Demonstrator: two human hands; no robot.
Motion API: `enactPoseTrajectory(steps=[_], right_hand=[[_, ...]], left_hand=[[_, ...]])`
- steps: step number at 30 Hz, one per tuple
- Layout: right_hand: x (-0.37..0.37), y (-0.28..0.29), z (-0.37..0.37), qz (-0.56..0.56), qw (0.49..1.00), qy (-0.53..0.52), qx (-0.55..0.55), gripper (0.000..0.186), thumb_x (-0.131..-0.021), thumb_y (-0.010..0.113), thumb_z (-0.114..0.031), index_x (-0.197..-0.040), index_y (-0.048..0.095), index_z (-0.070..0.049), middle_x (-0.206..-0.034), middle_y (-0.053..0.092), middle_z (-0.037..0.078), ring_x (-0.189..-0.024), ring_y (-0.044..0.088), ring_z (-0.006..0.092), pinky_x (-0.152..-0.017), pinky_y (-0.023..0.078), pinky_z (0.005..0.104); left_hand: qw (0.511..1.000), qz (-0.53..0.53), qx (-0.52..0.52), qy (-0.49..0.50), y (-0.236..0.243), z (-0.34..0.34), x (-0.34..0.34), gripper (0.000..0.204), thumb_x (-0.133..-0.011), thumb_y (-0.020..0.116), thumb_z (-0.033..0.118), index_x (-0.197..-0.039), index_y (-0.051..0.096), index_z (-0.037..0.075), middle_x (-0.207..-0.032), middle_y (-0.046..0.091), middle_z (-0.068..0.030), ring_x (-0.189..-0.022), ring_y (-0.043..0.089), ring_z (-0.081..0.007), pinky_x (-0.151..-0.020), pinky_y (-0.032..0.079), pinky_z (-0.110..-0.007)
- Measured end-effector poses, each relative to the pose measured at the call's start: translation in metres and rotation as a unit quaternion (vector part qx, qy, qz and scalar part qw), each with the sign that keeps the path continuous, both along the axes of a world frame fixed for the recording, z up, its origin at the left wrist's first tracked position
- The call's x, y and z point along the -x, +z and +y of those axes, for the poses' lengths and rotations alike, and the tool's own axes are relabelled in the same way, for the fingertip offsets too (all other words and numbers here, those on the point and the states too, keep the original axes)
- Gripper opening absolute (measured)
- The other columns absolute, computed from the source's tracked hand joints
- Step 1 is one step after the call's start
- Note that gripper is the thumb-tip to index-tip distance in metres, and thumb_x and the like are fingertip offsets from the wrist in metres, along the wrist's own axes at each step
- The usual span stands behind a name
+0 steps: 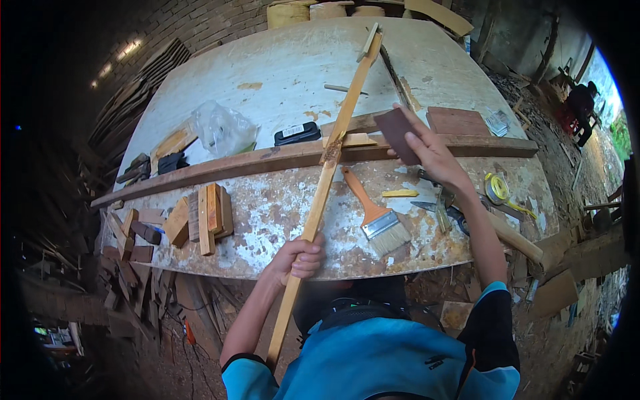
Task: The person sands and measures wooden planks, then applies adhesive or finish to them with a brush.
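Observation:
My left hand (303, 258) is wrapped round the lower part of a long, thin wooden strip (324, 187). The strip slants away from me over the worktable and crosses a dark wooden beam (267, 162); a small wooden piece (367, 43) sits by its far end. In my right hand (430, 150) is a dark brown sheet of sandpaper (399, 135), gripped between thumb and fingers and held to the right of the strip, apart from it. A paintbrush (377, 217) with an orange handle lies on the table between my hands.
Around my right forearm lie a yellow tape measure (497, 189), scissors (459, 217) and a hammer-like wooden handle (517, 238). Wooden blocks (212, 217) stand at the left. Beyond the beam are a clear plastic bag (220, 127) and a black case (297, 134). Another person (581, 110) is far right.

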State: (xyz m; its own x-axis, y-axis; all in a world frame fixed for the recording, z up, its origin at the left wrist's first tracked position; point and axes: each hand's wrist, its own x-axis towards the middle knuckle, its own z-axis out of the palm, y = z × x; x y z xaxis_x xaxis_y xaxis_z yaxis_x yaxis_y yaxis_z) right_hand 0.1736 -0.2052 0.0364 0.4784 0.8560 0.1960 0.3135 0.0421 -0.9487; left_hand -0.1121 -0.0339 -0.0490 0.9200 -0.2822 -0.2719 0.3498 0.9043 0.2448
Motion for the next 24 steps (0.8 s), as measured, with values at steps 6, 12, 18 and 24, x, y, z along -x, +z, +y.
enactPoseTrajectory(steps=[6, 12, 18, 24], right_hand=[[0.014, -0.003, 0.024, -0.290, 0.952, 0.054, 0.082, 0.070, -0.071, 0.055, -0.011, -0.138, 0.038, -0.020, -0.127, 0.035, 0.016, -0.116, 0.045, 0.0330, -0.099, 0.038, 0.0408], [0.022, -0.021, 0.035, -0.312, 0.945, 0.029, 0.096, 0.067, -0.071, 0.057, -0.011, -0.135, 0.039, -0.016, -0.129, 0.033, 0.014, -0.122, 0.040, 0.0326, -0.104, 0.032, 0.0406], [0.014, -0.025, 0.031, -0.277, 0.957, -0.004, 0.089, 0.062, -0.073, 0.062, -0.015, -0.133, 0.042, -0.013, -0.128, 0.040, 0.014, -0.121, 0.042, 0.0312, -0.103, 0.033, 0.0391], [0.008, -0.031, 0.023, -0.290, 0.954, -0.009, 0.073, 0.061, -0.075, 0.063, -0.019, -0.132, 0.043, -0.013, -0.124, 0.044, 0.016, -0.118, 0.045, 0.0315, -0.101, 0.036, 0.0388]], left_hand=[[0.982, -0.001, -0.186, 0.037, 0.005, -0.013, 0.001, 0.013, -0.087, 0.057, 0.013, -0.086, 0.047, 0.005, -0.063, 0.041, -0.0009, -0.050, 0.042, -0.0081, -0.039, 0.036, -0.020], [0.922, 0.003, -0.377, 0.090, 0.012, -0.022, -0.002, 0.025, -0.087, 0.056, 0.008, -0.110, 0.047, 0.003, -0.068, 0.052, -0.0046, -0.055, 0.052, -0.0125, -0.047, 0.041, -0.025], [0.579, -0.047, -0.794, 0.178, 0.024, -0.028, -0.027, 0.049, -0.084, 0.059, 0.010, -0.126, 0.035, 0.002, -0.096, 0.051, -0.0128, -0.071, 0.060, -0.0224, -0.059, 0.049, -0.035], [0.409, 0.024, -0.906, 0.108, 0.039, -0.038, -0.066, 0.053, -0.085, 0.055, 0.011, -0.131, 0.033, -0.003, -0.106, 0.052, -0.0297, -0.084, 0.058, -0.0436, -0.070, 0.049, -0.045]])
